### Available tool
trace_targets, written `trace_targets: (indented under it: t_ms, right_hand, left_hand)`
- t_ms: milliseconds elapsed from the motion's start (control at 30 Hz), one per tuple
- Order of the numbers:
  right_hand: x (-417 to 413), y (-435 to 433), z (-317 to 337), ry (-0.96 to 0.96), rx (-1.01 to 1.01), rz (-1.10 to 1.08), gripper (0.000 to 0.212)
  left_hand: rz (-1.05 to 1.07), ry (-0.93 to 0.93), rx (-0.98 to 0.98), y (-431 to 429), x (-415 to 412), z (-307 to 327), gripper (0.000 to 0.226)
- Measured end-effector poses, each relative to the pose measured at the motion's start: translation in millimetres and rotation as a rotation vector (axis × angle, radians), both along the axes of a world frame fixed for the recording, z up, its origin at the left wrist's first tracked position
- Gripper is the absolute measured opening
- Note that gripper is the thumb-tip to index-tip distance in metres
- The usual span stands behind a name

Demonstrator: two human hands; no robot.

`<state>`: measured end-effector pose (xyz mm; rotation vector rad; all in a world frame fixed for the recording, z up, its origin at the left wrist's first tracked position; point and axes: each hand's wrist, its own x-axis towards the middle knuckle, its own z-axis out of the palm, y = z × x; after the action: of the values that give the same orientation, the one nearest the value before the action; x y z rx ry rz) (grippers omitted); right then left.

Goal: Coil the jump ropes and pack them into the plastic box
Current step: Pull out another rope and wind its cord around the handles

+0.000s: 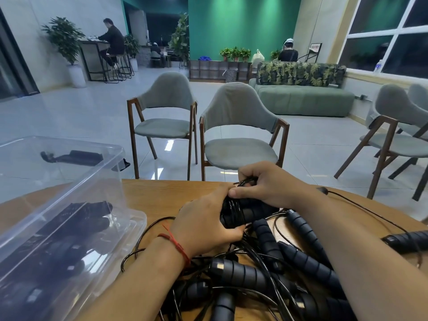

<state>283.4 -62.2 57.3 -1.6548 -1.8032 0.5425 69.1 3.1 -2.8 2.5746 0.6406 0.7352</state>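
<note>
My left hand (203, 224) grips a pair of black jump rope handles (250, 214) with thin black cord wound around them, held above the wooden table (162, 193). My right hand (264, 184) pinches a loop of that cord (245, 181) at the top of the bundle. Below my hands lies a tangled pile of several more black ribbed handles and cords (266, 274). The clear plastic box (64, 228) stands at the left with several coiled black ropes inside it.
The box's clear lid (58, 156) leans up behind the box. One rope handle (403, 239) and a thin cord (361, 205) trail off to the right on the table. Grey chairs (240, 135) stand just beyond the table's far edge.
</note>
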Motion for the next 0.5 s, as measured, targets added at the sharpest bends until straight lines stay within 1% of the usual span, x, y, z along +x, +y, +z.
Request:
trace_targets:
  t_ms: [100, 300, 400, 500]
  right_hand:
    - [-1.9, 4.5, -5.3, -0.012, 0.030, -0.013, 0.042]
    - [-3.4, 10.3, -1.2, -0.043, -0.009, -0.063, 0.046]
    - [-7.4, 16.5, -2.0, -0.076, 0.012, -0.093, 0.048]
    - [-11.8, 16.2, 7.5, -0.068, -0.072, -0.083, 0.045]
  left_hand:
    - [0.079, 0.026, 0.112, -1.8, 1.8, -1.7, 0.073]
    - [0.131, 0.030, 0.112, -2.7, 5.4, -0.9, 0.087]
    - [0.206, 0.015, 0.132, -5.2, 5.8, -0.6, 0.084]
    - [0.189, -0.015, 0.157, -1.6, 2.9, -3.1, 0.085]
